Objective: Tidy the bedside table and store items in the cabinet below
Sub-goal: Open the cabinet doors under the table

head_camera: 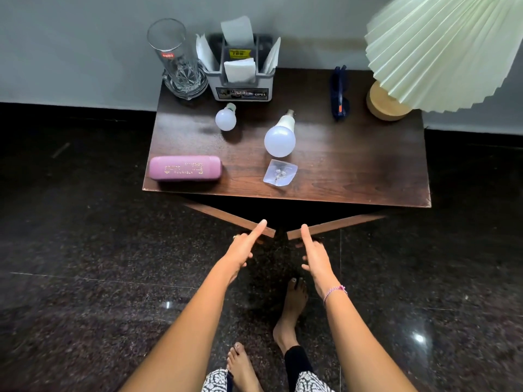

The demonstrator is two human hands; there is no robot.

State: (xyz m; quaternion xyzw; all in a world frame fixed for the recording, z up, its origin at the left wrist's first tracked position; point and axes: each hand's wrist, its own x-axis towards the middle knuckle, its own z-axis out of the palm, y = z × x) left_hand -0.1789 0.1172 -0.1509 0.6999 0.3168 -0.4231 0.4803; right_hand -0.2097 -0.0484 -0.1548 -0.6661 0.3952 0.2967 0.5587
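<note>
Viewed from above, left to right. Far left corner of counter [353, 168]: tall clear glass [177, 59], upright, against the wall. Just beside it: grey organiser caddy [240, 77] holding white paper slips, also upright. In front of caddy: small white bulb [225, 118] lying on its side, cap toward the wall. Near front left edge: pink spectacle case [185, 168], lid shut, lying flat, parallel to the edge. Centre: large white bulb [280, 137] on its side, cap toward the wall. Just in front of it, possibly touching: clear plastic adhesive hook [280, 173], flat. Right of centre: dark blue sunglasses [340, 93], folded. Far right corner: lamp with wooden base [386, 104] under pleated pale shade [447, 46].

Below the counter front: two cabinet doors, left door [229, 217] and right door [336, 223], both swung outward, free edges nearly meeting in the middle.

Left hand [244, 248]: fingers curled around left door's free edge, index finger extended along its top. Right hand [314, 254]: same hold on right door's free edge, thread bracelet [335, 291] at wrist. Both hands well below and in front of all counter items, touching none. Cabinet interior dark, contents not discernible. Bare feet on dark polished floor [85, 278].
</note>
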